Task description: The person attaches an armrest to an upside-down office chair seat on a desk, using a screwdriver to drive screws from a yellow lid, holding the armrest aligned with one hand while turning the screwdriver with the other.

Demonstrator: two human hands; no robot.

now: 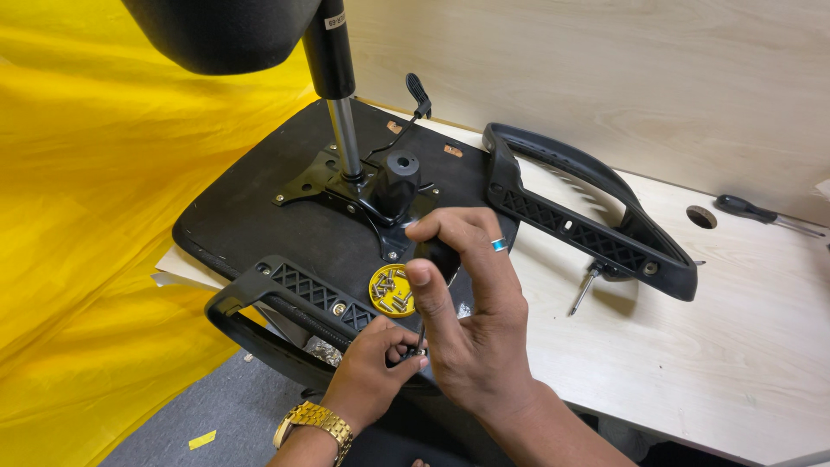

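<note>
An upturned black chair seat lies on a wooden table, with a metal mechanism plate and a gas cylinder standing up from it. My right hand grips a black-handled screwdriver, held upright with its tip at the near armrest. My left hand, with a gold watch on the wrist, pinches something small at the screwdriver tip on that armrest. A small yellow dish with several screws sits on the seat beside my hands.
A second black armrest lies across the seat's right edge and the table. A loose bolt rests under it. Another screwdriver lies at the far right by a round table hole. Yellow cloth hangs at left.
</note>
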